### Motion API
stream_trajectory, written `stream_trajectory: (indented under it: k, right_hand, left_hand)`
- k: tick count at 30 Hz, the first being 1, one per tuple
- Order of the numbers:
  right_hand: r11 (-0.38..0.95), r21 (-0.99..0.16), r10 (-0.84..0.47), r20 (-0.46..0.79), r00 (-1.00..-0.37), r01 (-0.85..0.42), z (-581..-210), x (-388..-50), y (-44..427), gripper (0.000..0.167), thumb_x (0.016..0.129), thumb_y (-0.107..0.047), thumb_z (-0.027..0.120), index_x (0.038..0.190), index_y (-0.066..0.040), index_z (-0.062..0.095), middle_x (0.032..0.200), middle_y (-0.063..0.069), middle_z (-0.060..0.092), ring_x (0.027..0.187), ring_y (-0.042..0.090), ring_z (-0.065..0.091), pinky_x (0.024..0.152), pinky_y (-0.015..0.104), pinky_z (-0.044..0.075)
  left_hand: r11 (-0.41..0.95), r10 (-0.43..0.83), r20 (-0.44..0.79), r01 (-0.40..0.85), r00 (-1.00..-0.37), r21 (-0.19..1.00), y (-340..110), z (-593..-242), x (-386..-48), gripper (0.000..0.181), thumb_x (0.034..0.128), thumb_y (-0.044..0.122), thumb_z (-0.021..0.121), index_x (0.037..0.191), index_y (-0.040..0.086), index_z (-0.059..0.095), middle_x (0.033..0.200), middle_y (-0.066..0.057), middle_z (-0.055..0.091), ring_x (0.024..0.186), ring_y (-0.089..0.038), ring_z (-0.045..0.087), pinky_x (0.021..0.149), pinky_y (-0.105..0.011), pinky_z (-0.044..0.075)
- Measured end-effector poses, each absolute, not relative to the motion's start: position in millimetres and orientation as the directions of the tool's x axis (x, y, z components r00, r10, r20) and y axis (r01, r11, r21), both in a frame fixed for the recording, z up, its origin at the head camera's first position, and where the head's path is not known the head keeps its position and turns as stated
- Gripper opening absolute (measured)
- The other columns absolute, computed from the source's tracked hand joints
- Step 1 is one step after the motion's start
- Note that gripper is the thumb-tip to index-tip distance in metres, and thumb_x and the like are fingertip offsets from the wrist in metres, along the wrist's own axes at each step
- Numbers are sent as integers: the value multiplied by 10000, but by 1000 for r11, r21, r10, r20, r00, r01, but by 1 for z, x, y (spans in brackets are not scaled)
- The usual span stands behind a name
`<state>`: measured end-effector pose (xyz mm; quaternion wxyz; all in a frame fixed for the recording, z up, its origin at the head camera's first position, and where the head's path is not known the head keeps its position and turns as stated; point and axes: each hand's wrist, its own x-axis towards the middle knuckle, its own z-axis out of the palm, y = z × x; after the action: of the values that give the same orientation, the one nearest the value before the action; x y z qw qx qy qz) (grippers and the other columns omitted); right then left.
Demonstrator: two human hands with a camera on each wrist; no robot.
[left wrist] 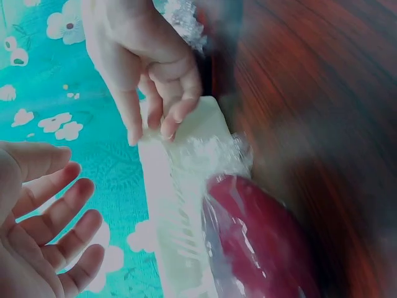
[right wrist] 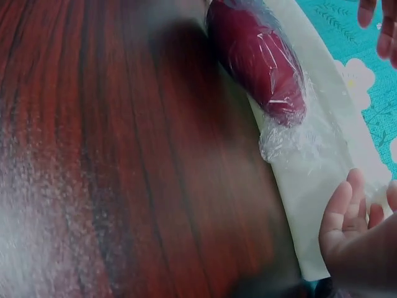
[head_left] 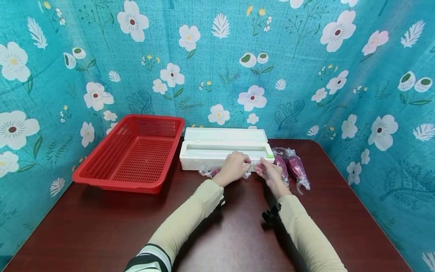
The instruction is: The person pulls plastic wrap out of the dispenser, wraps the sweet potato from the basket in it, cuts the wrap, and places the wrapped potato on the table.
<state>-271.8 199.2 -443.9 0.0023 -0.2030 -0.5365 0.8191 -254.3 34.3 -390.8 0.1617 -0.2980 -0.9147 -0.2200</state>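
Note:
A white cling film dispenser (head_left: 193, 163) stands at the back of the table, its lid up and a pale roll (head_left: 221, 152) inside. My left hand (head_left: 234, 166) hovers over its front, fingers loosely bent; the left wrist view shows nothing held. Near the right end, my right hand (head_left: 270, 173) has its fingertips at the dispenser's front edge, close to a green tab (head_left: 270, 156). Thumb and fingers look apart there, and whether they touch film is unclear. A film-wrapped, purple, oblong item (right wrist: 257, 62) lies against the dispenser's front, partly behind my left hand in the head view.
Left of the dispenser stands a red perforated plastic basket (head_left: 156, 151). Two more film-wrapped purple items, one (head_left: 297, 168) farther out, lie by its right end. A flowered turquoise cloth (head_left: 217, 87) hangs behind the dark wooden table (head_left: 238, 234).

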Motion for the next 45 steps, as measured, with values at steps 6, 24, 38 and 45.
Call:
stream_trajectory:
  k: [6,24,38,45]
  right_hand:
    - [-364,-917,233,-263,-936,167,-449,-273,202,151,868,-130,586,724,-83,573,590,-11,613,487,91,583,488,221,483]
    - [-348,-936,361,-176,-916,43,-450,-278,199,79,851,-28,522,775,-18,501,497,-19,570,395,69,517,377,182,422]
    - [-276,-956,512,-60,-857,-98,-454,-280,195,402,773,74,604,1080,-14,360,610,33,538,337,85,498,326,171,388]
    - [-272,-954,518,-33,-855,-129,-456,-281,197,326,801,84,570,1084,47,413,551,17,503,307,77,446,309,176,362]
  left_hand:
    - [716,505,391,626,-770,308,51,-387,-257,135,831,182,593,867,115,705,858,21,653,846,-141,561,754,-232,425]
    - [669,459,279,535,-844,516,82,-384,-275,123,830,178,593,892,133,689,861,54,653,828,-92,578,688,-188,428]
    - [637,301,312,433,-901,637,97,-402,-294,164,793,121,636,947,107,691,890,25,668,868,-109,587,717,-199,428]
    - [692,334,338,473,-880,546,107,-407,-298,171,795,110,625,948,114,699,934,14,661,896,-136,589,710,-239,448]
